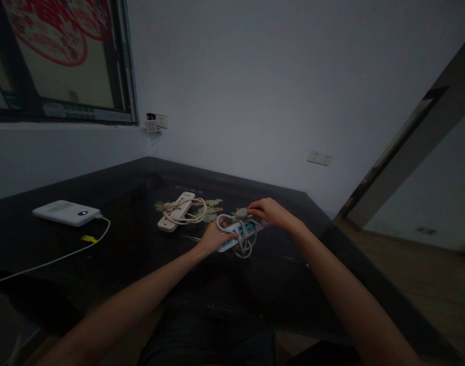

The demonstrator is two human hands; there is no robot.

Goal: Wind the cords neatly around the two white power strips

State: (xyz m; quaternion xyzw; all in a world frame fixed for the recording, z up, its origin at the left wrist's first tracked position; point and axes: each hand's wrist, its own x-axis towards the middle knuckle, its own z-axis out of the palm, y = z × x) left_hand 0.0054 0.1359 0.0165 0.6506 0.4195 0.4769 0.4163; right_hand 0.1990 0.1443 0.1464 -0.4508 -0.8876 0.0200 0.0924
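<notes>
The blue strip (226, 245) is over the table (217, 284), wrapped in its cord (243, 256). The left hand (212, 238) grips its near end; at its far end, the right hand (269, 211) seems to pinch the cord. The strip looks light, rigid and smooth, best held by its long sides; the cord looks bendy. Left of the strip lie the white strip (186, 199) and, farther left, the power bank (66, 212).

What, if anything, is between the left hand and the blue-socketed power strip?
Nothing visible keeps them apart: the left hand grips the power strip, though loops of pale cord cross it beside that hand.
</notes>
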